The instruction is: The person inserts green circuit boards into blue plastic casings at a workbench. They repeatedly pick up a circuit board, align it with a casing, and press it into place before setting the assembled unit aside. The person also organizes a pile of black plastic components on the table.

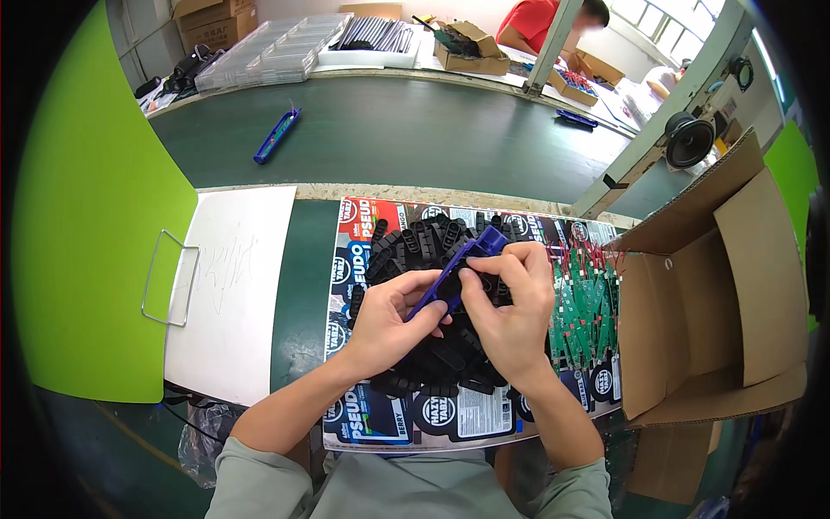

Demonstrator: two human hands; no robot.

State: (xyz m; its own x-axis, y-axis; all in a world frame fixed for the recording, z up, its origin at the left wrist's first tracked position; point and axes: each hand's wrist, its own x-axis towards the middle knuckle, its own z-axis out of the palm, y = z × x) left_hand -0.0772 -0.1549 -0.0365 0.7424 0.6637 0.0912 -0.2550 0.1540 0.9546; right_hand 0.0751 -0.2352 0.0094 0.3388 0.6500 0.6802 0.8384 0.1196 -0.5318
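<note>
A long blue plastic housing [491,243] is held at a slant over the middle of the work surface. My left hand [393,313] grips its lower end, thumb along the near side and fingers closed round it. At the upper part, my right hand [512,307] pinches with thumb and forefinger at the inside of the housing; whether a small part sits between those fingertips I cannot make out. Beneath both hands lies a pile of black plastic pieces [437,353]. Just right of the pile, green circuit boards with red wires [586,311] lie heaped together.
A printed sheet [458,424] covers the work surface. An open cardboard box [683,329] stands at right, a white board [229,294] at left. Beyond, a green conveyor belt [389,130] carries a blue housing [278,136]. A person in red [529,26] sits across it.
</note>
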